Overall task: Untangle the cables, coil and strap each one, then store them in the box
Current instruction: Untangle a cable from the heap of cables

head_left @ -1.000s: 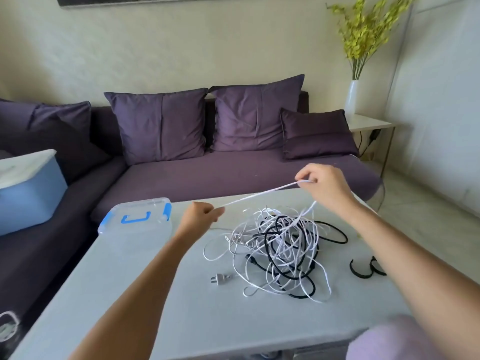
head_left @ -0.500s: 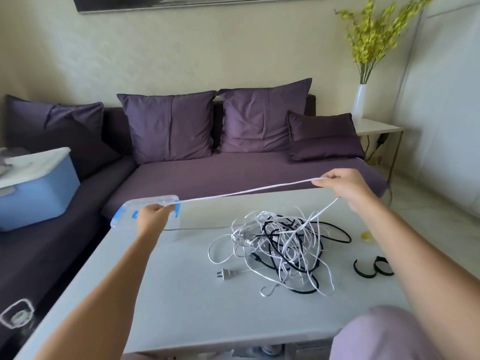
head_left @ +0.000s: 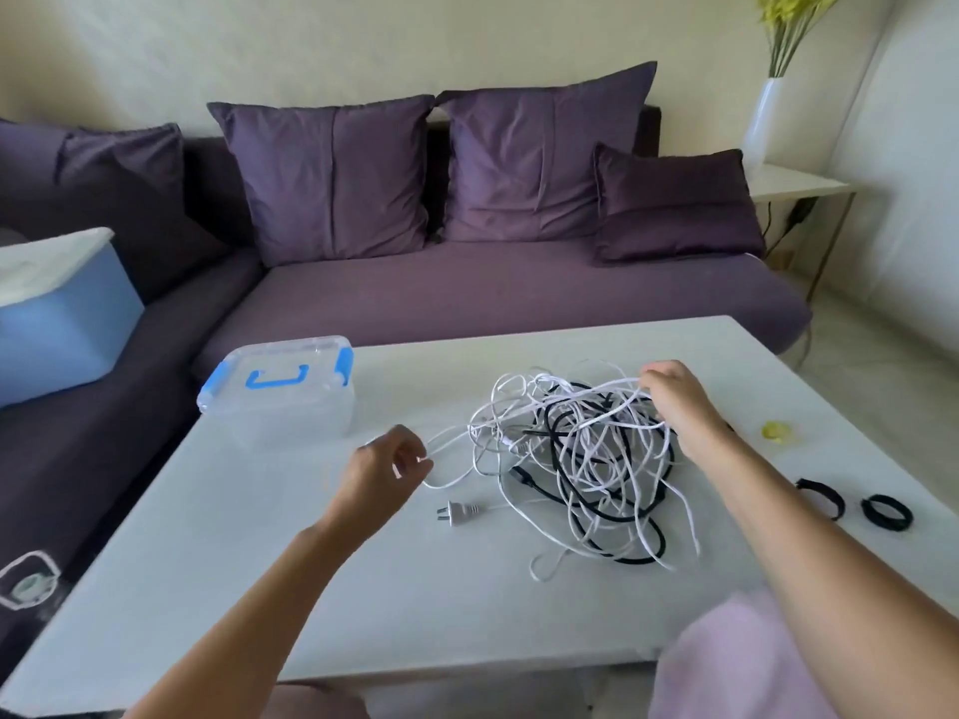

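Clearly, we are only at the beginning. The heap of cables (head_left: 581,464) — white ones and black ones knotted together — lies on the table (head_left: 259,589) a little right of its middle, closer to the far edge than to the near one. Our left hand (head_left: 386,467) has its fingers curled and pinches a loose white loop (head_left: 446,483) at the left side of the heap. Our right hand (head_left: 674,402) grips some white strands at the far right side of it. One white plug (head_left: 456,512) lies free on the table, just beside the heap, toward the near edge.

We judge that no cable is separated yet, so nothing is coiled and nothing is strapped. The two black straps (head_left: 820,498) lie unused near the right edge, apart from the heap. The box (head_left: 280,391) stands at the far left corner with its lid on — through the clear walls we can see nothing inside. So all the work remains: to free each cable, to coil it, to strap it, then to open the box and store them.
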The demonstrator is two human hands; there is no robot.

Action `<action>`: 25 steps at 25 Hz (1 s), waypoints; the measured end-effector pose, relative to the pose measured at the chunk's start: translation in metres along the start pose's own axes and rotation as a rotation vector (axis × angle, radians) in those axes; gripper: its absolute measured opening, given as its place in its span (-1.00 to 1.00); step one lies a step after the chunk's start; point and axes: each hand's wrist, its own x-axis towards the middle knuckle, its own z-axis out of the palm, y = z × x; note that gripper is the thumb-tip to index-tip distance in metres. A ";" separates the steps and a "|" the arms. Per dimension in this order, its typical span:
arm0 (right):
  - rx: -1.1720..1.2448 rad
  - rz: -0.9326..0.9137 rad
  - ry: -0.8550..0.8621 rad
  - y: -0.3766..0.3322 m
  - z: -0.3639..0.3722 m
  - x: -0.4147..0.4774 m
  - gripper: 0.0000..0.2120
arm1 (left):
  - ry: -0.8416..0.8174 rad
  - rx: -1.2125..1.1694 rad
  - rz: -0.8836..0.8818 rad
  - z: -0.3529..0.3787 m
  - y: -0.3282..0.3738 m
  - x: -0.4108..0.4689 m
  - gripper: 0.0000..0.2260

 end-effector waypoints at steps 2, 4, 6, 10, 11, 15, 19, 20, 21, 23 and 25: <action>-0.061 -0.097 0.018 -0.005 0.007 -0.003 -0.73 | -0.237 0.026 0.059 0.022 -0.001 -0.006 -0.79; -0.254 -0.323 0.090 -0.008 0.014 -0.012 -0.70 | -0.296 0.084 0.123 0.043 -0.009 -0.010 -0.87; -0.440 -0.615 0.199 -0.008 0.025 -0.029 -0.69 | -0.325 0.173 0.133 0.059 -0.019 -0.010 -0.75; -0.442 -0.713 -0.313 -0.017 0.049 -0.074 -0.82 | -0.432 0.336 0.292 0.064 -0.012 0.000 -0.92; -0.510 -0.625 -0.548 -0.015 0.056 -0.087 -0.89 | -0.453 0.339 0.339 0.065 -0.007 0.000 -0.98; -1.127 -0.516 -0.959 0.017 0.068 -0.100 -0.58 | -0.583 -0.093 -0.100 0.050 0.005 0.010 -0.77; -0.991 -0.706 -0.592 0.019 0.039 -0.048 -0.56 | -0.555 -0.683 -0.166 -0.020 0.018 0.027 -0.70; -0.945 -0.678 -0.512 0.015 0.031 -0.032 -0.54 | -0.554 -0.841 -0.127 -0.038 0.015 0.029 -0.67; -0.907 -0.638 -0.430 0.012 0.023 -0.016 -0.53 | -0.528 -1.011 -0.102 -0.055 0.011 0.030 -0.66; -0.827 -0.541 -0.293 0.005 0.011 0.009 -0.58 | -0.391 -1.299 -0.108 -0.077 -0.002 0.033 -0.70; -0.780 -0.432 -0.186 0.002 0.005 0.021 -0.61 | -0.144 -1.369 -0.199 -0.086 -0.018 0.037 -0.67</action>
